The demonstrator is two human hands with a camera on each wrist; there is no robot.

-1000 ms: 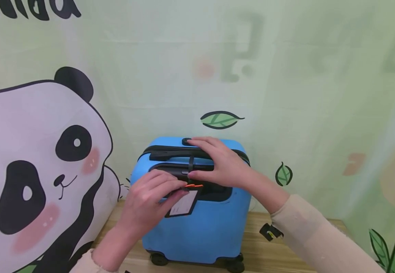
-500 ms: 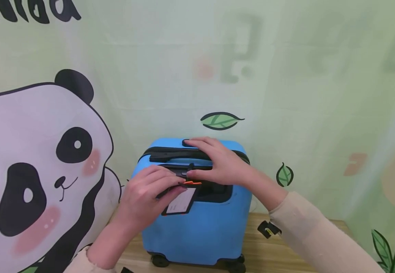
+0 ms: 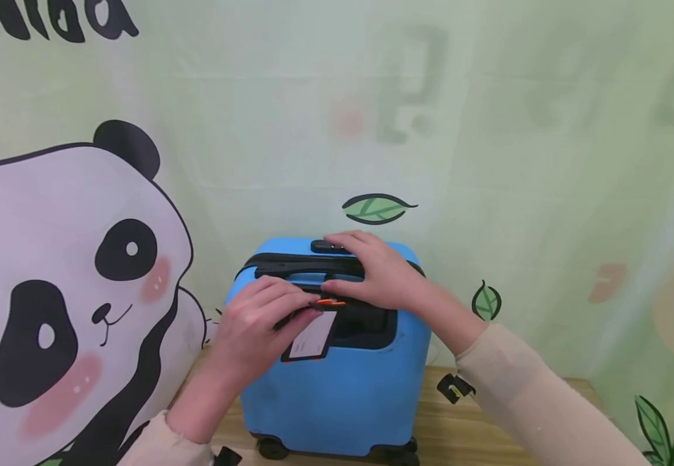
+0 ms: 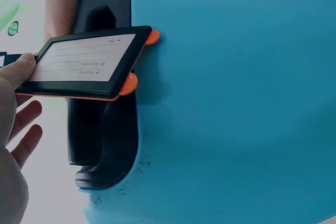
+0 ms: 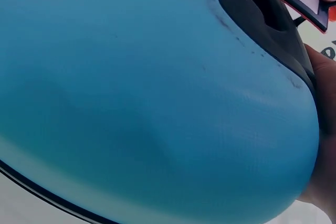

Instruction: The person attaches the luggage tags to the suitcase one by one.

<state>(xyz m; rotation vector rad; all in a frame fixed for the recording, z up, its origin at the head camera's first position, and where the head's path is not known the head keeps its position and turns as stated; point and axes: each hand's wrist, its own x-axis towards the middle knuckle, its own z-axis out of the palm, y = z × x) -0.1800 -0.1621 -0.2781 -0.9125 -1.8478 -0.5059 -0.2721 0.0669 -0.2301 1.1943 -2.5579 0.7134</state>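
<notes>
A blue hard-shell suitcase (image 3: 325,401) stands upright on its wheels, with black handle parts at its upper end. My left hand (image 3: 255,323) pinches a luggage tag (image 3: 312,336) with a black frame, white card and orange trim. In the left wrist view, the thumb presses the narrow end of the tag (image 4: 84,59), which tilts over the dark handle recess. Across the suitcase top lies my right hand (image 3: 380,275), fingers extended over the black top handle (image 3: 281,264) and thumb on the near side, by the tag's strap. The strap is mostly hidden.
The suitcase rests on a wooden surface (image 3: 459,427). Behind it hangs a pale green backdrop (image 3: 278,129) printed with a panda and leaves. A small black clip-like object (image 3: 454,388) is near the right sleeve. Dark scuffs mark the shell beside the recess.
The luggage tag and my left hand have risen slightly. My right fingers have shifted slightly right, baring more of the black piece on the suitcase top.
</notes>
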